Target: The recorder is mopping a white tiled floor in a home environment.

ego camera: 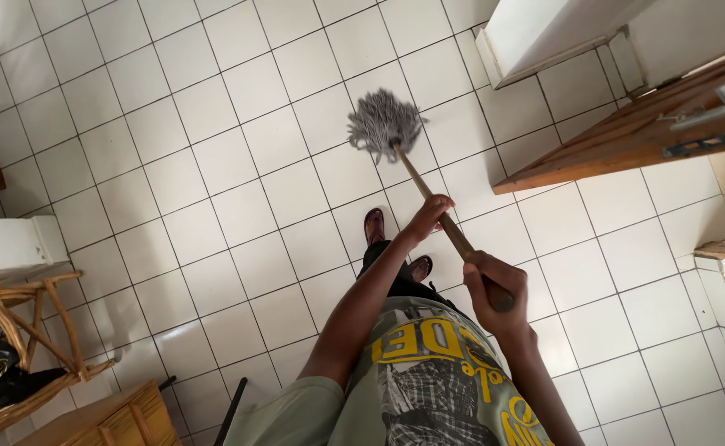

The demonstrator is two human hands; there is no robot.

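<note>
**Mop handling on tiled floor: hazards and hand pose**

Head view.

Hazards. The mop head (pixel 384 125) rests on the white tiled floor (pixel 214 165), ahead of the person's sandalled feet (pixel 374 225) and well apart from them. The tiles show a gloss; if wet, they could let a foot slide as weight shifts forward. The open wooden door (pixel 627 136) stands to the right of the mop handle (pixel 433 202); a wide sweep to that side could knock the mop head or handle against the door's lower edge. The wicker chair (pixel 24 330) at the left edge of the floor is well apart from the mop and seems a lesser risk.

Hand pose. The right hand (pixel 495 285) is clamped round the upper end of the handle, fingers wrapped fully, wrist bent back toward the body. The left hand (pixel 430 213) sits lower on the handle, arm stretched out nearly straight; its fingers curl against the shaft, but whether they close fully round it cannot be told. A loose lower hold could let the handle twist under load.
</note>
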